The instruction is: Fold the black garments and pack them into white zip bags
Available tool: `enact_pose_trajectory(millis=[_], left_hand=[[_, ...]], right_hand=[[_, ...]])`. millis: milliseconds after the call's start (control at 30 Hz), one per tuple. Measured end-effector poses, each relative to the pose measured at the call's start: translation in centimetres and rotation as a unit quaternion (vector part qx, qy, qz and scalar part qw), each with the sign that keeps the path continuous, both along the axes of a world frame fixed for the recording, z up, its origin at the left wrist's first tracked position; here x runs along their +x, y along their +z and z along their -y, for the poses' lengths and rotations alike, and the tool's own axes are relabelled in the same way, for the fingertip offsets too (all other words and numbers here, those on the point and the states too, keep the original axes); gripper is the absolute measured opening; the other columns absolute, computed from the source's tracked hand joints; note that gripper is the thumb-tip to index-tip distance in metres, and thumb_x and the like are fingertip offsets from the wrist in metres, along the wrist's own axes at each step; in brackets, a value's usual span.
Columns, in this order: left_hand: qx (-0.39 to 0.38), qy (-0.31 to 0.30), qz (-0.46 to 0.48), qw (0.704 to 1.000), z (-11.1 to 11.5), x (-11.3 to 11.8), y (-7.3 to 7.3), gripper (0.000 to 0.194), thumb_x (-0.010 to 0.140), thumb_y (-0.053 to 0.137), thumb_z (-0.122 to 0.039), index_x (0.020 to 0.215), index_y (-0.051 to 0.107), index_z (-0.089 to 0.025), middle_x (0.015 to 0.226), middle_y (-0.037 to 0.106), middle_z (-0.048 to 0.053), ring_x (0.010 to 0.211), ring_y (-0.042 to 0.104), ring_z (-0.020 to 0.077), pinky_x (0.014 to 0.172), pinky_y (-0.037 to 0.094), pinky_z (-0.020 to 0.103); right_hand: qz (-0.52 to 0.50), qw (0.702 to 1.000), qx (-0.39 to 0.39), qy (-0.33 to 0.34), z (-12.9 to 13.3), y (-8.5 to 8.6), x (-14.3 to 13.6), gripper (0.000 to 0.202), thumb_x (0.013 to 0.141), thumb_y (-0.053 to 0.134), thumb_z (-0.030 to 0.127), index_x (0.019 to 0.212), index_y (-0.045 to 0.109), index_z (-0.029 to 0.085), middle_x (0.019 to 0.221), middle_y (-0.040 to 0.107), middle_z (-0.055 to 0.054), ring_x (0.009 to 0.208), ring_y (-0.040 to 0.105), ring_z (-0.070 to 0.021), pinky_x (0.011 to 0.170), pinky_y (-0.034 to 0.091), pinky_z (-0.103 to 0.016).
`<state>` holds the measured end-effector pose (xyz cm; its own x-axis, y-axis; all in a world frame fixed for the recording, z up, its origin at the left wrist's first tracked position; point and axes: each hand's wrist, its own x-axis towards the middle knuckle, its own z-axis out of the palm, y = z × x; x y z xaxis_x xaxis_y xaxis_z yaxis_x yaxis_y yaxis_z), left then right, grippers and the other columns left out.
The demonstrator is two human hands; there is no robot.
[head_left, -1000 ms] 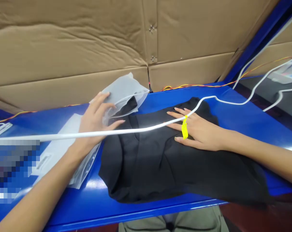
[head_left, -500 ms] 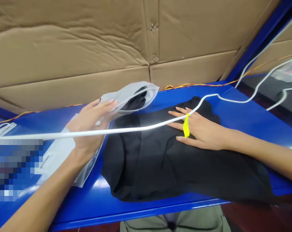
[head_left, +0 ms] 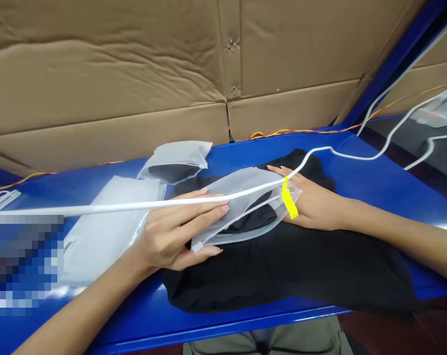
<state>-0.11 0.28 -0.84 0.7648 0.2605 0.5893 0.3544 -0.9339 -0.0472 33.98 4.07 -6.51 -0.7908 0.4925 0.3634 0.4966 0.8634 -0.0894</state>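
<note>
Black cloth (head_left: 282, 271) lies spread over the blue table. On top of it rests a translucent white zip bag (head_left: 238, 185), its mouth parted and something black showing inside. My left hand (head_left: 182, 227) grips the bag's left end, with the slider beside its thumb. At the bag's right end, my right hand (head_left: 308, 202) lies on the black cloth, and its fingers are partly hidden by the bag and the white cable. A yellow tag (head_left: 290, 203) hangs from the cable in front of that hand.
Another translucent bag with something black in it (head_left: 179, 160) lies behind my left hand. Flat white bags (head_left: 101, 227) are at the left. A white cable (head_left: 127, 206) crosses the view. Brown cardboard (head_left: 134, 74) stands along the table's back edge (head_left: 223, 146).
My left hand has moved right and toward me, bringing the bag onto the black cloth beside my right hand. The other filled bag behind now shows. My right hand has barely moved.
</note>
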Motion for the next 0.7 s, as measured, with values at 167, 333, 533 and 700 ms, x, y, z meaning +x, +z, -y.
enact_pose_trajectory(millis=[167, 333, 533, 700], left_hand=[[-0.115, 0.027, -0.048, 0.992, -0.5, -0.3, -0.2, 0.060, 0.110, 0.042, -0.047, 0.159, 0.048, -0.013, 0.158, 0.058, 0.023, 0.155, 0.048, 0.0358, 0.128, 0.042, 0.060], [-0.155, 0.024, -0.069, 0.985, -0.6, -0.3, -0.3, 0.075, 0.108, 0.049, -0.057, 0.168, 0.033, -0.015, 0.167, 0.046, 0.023, 0.160, 0.038, 0.0395, 0.131, 0.036, 0.061], [-0.157, 0.049, -0.081, 0.983, -0.7, -0.2, -0.9, 0.079, 0.107, 0.057, -0.052, 0.172, 0.024, -0.020, 0.170, 0.042, 0.021, 0.160, 0.039, 0.0387, 0.130, 0.038, 0.059], [-0.169, 0.064, -0.097, 0.979, -0.6, -0.1, -0.8, 0.079, 0.107, 0.056, -0.053, 0.172, 0.022, -0.023, 0.171, 0.041, 0.019, 0.161, 0.038, 0.0370, 0.130, 0.039, 0.058]], right_hand=[[-0.090, 0.991, 0.069, -0.068, 0.7, 1.4, -0.5, 0.028, 0.096, 0.056, 0.030, 0.115, 0.073, 0.019, 0.115, 0.079, -0.014, 0.109, 0.075, -0.0305, 0.095, 0.061, -0.043], [-0.152, 0.969, 0.155, -0.119, 1.6, 2.4, -0.1, 0.015, 0.089, 0.059, 0.023, 0.075, 0.065, 0.022, 0.066, 0.067, -0.001, 0.054, 0.058, -0.0161, 0.050, 0.040, -0.031], [-0.221, 0.933, 0.283, -0.028, 2.9, 2.4, -0.7, 0.012, 0.088, 0.071, 0.014, 0.086, 0.070, 0.025, 0.081, 0.075, -0.001, 0.067, 0.067, -0.0166, 0.059, 0.055, -0.030], [-0.128, 0.949, 0.264, 0.117, 4.4, 3.7, -0.6, 0.021, 0.097, 0.063, 0.006, 0.105, 0.079, 0.017, 0.106, 0.082, -0.009, 0.105, 0.078, -0.0231, 0.096, 0.067, -0.034]])
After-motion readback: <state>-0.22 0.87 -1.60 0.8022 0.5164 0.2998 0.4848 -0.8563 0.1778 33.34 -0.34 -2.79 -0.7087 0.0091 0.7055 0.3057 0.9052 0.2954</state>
